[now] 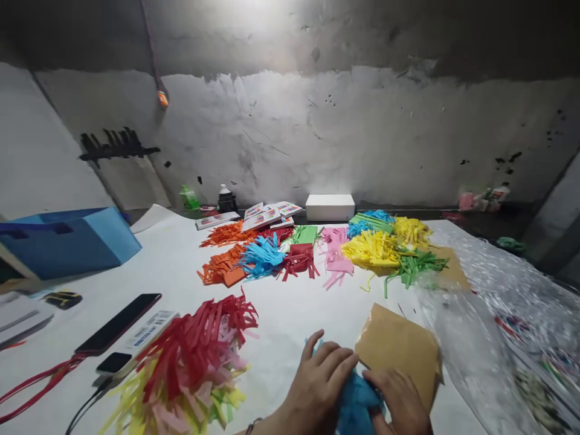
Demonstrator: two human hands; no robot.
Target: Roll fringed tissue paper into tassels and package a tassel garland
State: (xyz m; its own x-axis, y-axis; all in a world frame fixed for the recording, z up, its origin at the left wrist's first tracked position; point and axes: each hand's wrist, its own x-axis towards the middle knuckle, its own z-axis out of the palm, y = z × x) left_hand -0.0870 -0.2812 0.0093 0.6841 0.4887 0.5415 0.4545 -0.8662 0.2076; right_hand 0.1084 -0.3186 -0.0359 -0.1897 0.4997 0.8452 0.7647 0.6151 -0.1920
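Near the front edge, right of centre, a bunch of blue paper (360,406) lies between my two hands. Across its upper left side my left hand (324,377) is closed, fingers bent over the paper, and a bit of blue shows past the fingertips. My right hand (402,402) grips the paper from the right, thumb and fingers closed on it. The paper's lower end runs out of the picture. Just beyond my right hand lies a brown paper sheet or envelope (401,347), which that hand partly overlaps.
To the left lies a pile of red, pink and yellow paper fringe (199,350), near a phone (118,323) and cables. Several coloured fringe bundles (376,249) line the back, beside a white box (330,207). Clear plastic wrap (471,344) covers the right; a blue bin (86,241) stands left.
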